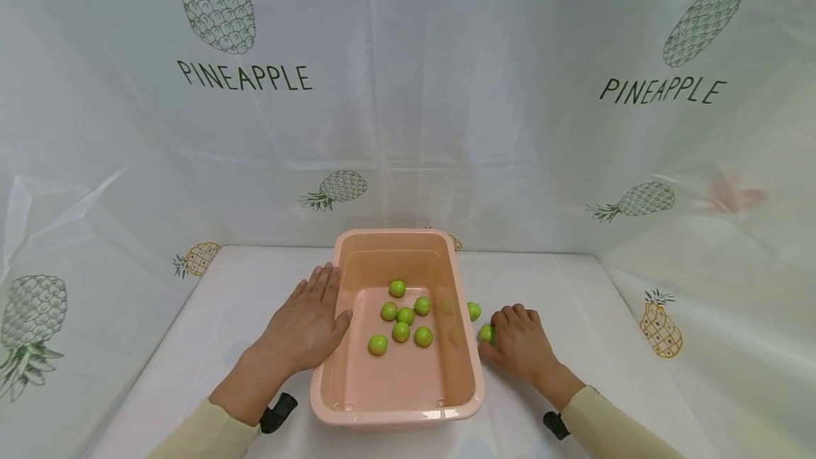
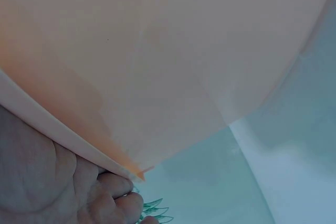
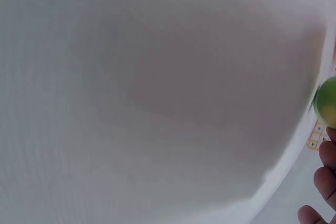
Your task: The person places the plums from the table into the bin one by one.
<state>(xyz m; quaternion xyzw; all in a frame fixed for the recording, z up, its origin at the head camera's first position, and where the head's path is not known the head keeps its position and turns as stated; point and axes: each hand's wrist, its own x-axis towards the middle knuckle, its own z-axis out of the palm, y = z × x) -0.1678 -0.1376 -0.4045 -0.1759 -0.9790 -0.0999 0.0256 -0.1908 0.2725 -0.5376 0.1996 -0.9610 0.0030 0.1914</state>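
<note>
A pink plastic basin (image 1: 376, 416) stands before me with several small round green fruits (image 1: 423, 336) spread over its floor. My left hand (image 1: 309, 324) lies along the basin's left rim, fingers extended; the left wrist view has its palm and fingers against the basin wall (image 2: 157, 66). To the right of the basin, my right hand (image 1: 521, 344) pinches a green fruit (image 1: 486, 333) between thumb and curled fingers. That fruit (image 3: 328, 102) appears at the fingertips along the right edge of the right wrist view. Another green fruit (image 1: 474, 311) sits just beyond it, close to the basin's right wall.
A white cloth covers the table (image 1: 561, 289). Behind and on both sides hangs a pale plastic sheet (image 1: 446, 91) printed with pineapples. Black straps (image 1: 278, 413) circle both wrists, below light sleeves.
</note>
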